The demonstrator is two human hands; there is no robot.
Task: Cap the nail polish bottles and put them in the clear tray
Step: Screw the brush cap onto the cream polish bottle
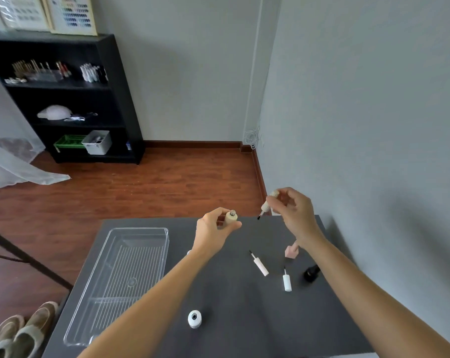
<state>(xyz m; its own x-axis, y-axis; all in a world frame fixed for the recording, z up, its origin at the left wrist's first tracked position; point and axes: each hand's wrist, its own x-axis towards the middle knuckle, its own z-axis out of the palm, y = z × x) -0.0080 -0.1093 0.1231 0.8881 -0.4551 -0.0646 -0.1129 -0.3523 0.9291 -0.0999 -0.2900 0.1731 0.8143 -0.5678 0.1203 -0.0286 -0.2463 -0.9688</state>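
Left hand (213, 232) clamped on open beige bottle (230, 218), above table's (244, 332) far edge; right hand (293, 213) pinching beige brush cap (268, 204), brush tilted toward bottle, apart; clear tray (151, 232) empty along left edge

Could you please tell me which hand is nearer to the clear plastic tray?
Left. The left hand, holding an open beige bottle, hovers just right of the clear plastic tray; the right hand is farther right, holding a brush cap.

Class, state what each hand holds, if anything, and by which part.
Left hand: an open beige nail polish bottle, gripped around its body. Right hand: its brush cap, pinched at the cap's upper end.
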